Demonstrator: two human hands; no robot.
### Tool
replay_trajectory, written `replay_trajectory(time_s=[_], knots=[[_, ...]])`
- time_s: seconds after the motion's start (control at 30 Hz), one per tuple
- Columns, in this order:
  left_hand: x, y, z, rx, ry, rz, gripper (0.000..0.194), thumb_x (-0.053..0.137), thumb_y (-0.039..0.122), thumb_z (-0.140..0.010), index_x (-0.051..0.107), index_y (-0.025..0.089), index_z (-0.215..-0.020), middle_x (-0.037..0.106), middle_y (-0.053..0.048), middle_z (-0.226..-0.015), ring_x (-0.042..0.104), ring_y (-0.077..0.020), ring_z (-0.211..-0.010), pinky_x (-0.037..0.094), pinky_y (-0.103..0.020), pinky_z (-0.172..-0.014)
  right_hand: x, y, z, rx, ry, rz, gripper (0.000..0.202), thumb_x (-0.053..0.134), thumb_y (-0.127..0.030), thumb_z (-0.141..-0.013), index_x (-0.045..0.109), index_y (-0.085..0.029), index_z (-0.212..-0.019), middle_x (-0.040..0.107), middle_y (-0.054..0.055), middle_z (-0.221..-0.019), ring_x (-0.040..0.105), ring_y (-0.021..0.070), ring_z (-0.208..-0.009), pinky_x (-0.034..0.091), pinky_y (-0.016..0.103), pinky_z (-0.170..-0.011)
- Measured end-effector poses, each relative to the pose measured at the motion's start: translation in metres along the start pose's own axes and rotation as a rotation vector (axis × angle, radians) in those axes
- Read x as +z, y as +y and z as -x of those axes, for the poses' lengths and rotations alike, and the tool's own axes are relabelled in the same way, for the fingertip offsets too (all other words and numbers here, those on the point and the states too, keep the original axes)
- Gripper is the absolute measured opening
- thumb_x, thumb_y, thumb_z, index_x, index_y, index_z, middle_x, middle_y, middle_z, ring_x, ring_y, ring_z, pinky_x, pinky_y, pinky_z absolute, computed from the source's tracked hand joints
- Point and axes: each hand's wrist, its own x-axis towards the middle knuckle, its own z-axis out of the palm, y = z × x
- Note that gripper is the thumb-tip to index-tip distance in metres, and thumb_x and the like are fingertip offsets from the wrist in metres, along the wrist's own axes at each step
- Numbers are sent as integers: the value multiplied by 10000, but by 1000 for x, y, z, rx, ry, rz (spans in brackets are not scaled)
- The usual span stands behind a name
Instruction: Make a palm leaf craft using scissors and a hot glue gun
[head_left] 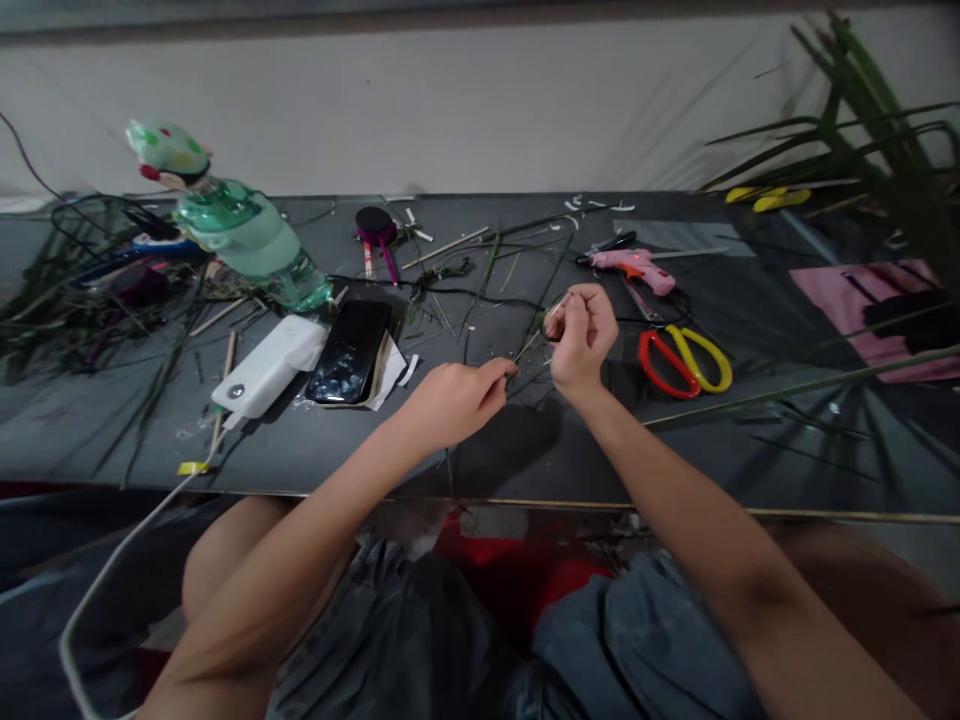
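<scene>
A thin pale strand (529, 345) runs between my two hands over the dark table; whether it is a leaf strip or a thread I cannot make out. My left hand (454, 402) is closed, pinching its lower end between thumb and forefinger. Slightly higher and to the right, my right hand (581, 335) has its fingers curled round the other end. Right of that hand lie scissors with a red and a yellow handle (705, 360). Just beyond them is a pink glue gun (636, 268). Thin green leaf strips (491, 258) are scattered behind my hands.
Left stand a green bottle (255, 245), a white power bank (264, 370) with a cable, and a black phone (349, 352). Leaf scraps (45, 300) heap at far left. A purple round-topped item (375, 228) lies behind. Long leaves (862, 110) overhang the right side, near pink material (832, 310).
</scene>
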Motion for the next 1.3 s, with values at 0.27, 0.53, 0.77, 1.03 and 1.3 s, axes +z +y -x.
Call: replay_trajectory(time_s=[0.27,0.53,0.77,1.03,1.3], knots=[[2,5,-3,51,-15,50,346,373,186,-929,583,154,-1203,688,-16,-665,642,-156,-573,464,-251,-593,3,-2,1,62,31,4,376,443,-606,-876,355,-242,-834,413,-55,-538,391,88,-439,285,227,-427],[4,3,-1,82,1,84,354,358,178,-932,569,140,-1213,684,-11,-652,637,-147,-555,476,-247,-594,6,-2,6,32,97,-8,399,402,-640,-894,324,-250,-872,406,-67,-564,387,82,-440,258,218,-414],[2,7,0,95,-28,91,355,343,187,-949,567,141,-1220,701,-18,-679,645,-154,-565,480,-256,-608,6,-8,7,99,105,-78,393,413,-620,-884,285,-250,-849,404,-71,-550,363,81,-413,214,208,-387],[0,3,1,93,-13,245,320,345,195,-958,569,165,-1184,690,11,-675,646,-128,-601,480,-233,-634,6,-3,1,197,23,-93,444,463,-663,-841,340,-237,-806,353,-82,-519,305,58,-384,199,193,-369],[9,-5,-5,-100,199,802,275,361,290,-977,574,170,-1104,666,3,-701,629,-96,-596,479,-192,-556,4,-4,-4,354,-209,-119,464,560,-658,-781,455,-207,-763,382,-67,-545,336,47,-438,231,180,-387]])
